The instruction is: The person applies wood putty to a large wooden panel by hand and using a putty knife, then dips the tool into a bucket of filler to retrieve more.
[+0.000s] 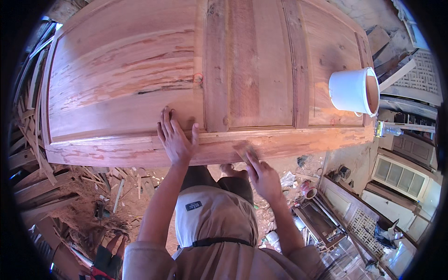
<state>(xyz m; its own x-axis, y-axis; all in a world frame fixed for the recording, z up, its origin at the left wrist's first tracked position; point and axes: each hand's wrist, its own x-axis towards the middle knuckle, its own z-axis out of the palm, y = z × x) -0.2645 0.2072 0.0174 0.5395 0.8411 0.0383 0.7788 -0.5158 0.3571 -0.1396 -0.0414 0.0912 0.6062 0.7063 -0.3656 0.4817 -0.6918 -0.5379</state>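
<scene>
A large reddish-brown panelled wooden door point(261, 70) lies across in front of me. Pale, reddish patches streak its left panel and its near rail. My left hand point(177, 140) rests on the door where the left panel meets the near rail, its fingers spread, holding nothing. In my right hand point(265, 179) is a small flat-ended hand tool point(253, 156), its end against the near rail's front edge. Motion blurs that end, so I cannot tell whether it is a scraper or a brush. A white bucket point(347, 91) sits on the door's right panel.
A clear plastic bottle point(392, 129) is beyond the door's right end. Wood strips point(35, 135) are heaped at the left. Shavings and scraps litter the floor below. Frames and a white louvred or paned panel point(400, 176) lie at the right. Another person's legs point(112, 245) show at lower left.
</scene>
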